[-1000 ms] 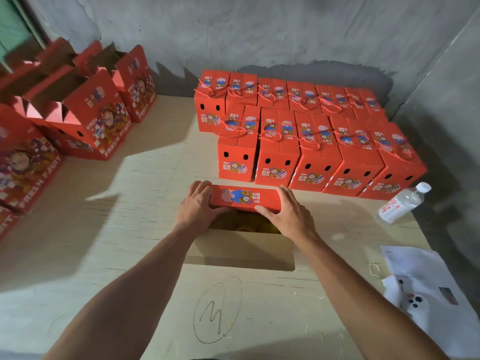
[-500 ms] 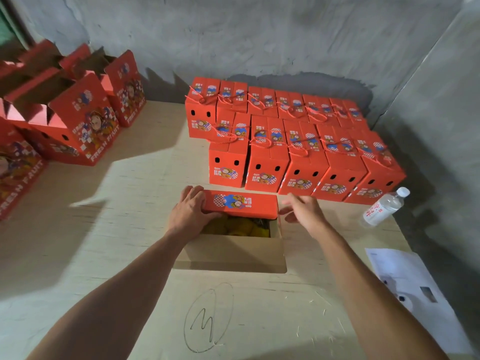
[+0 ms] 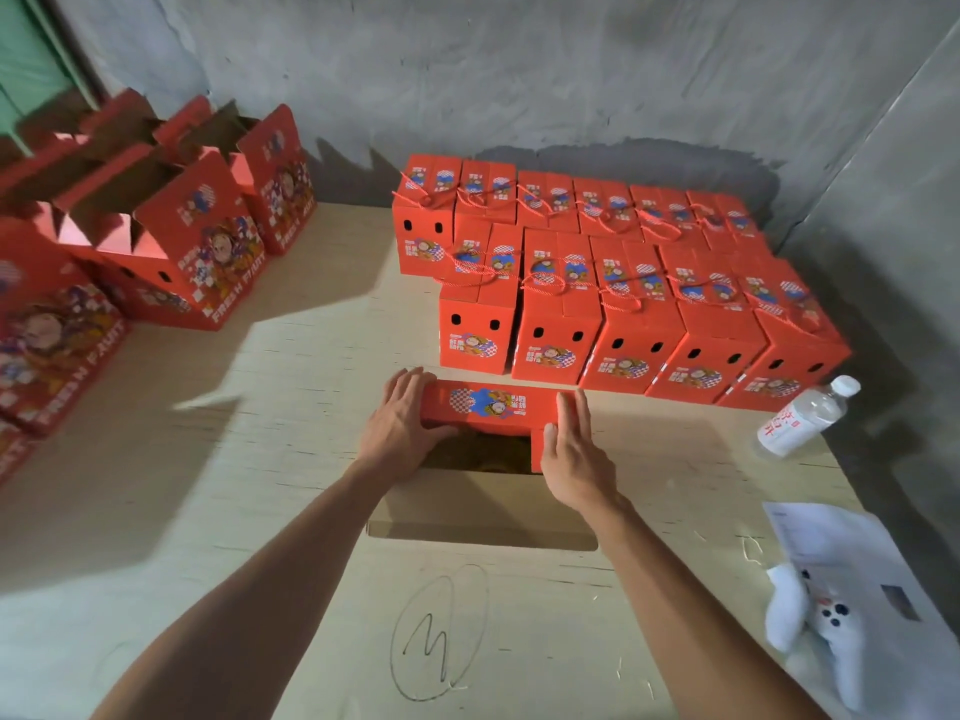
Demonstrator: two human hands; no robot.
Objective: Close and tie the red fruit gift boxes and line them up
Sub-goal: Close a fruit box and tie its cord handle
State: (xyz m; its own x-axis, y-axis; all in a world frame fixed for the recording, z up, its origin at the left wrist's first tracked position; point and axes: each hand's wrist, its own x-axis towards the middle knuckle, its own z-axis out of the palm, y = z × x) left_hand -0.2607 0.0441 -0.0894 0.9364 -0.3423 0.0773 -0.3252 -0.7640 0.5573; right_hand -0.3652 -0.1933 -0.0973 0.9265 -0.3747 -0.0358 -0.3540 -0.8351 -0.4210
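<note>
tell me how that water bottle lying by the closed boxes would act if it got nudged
The water bottle lies on its side on the table, so it would probably roll rather than tip. It rests close to the table's right edge, so a roll that way could drop it off. It looks like thin clear plastic, likely light and slightly squashy; how full it is cannot be told.

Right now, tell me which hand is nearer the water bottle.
Right. The right hand rests on the open box's right end, with bare table between it and the water bottle; the left hand holds the far flap's left end, farther off.
</note>
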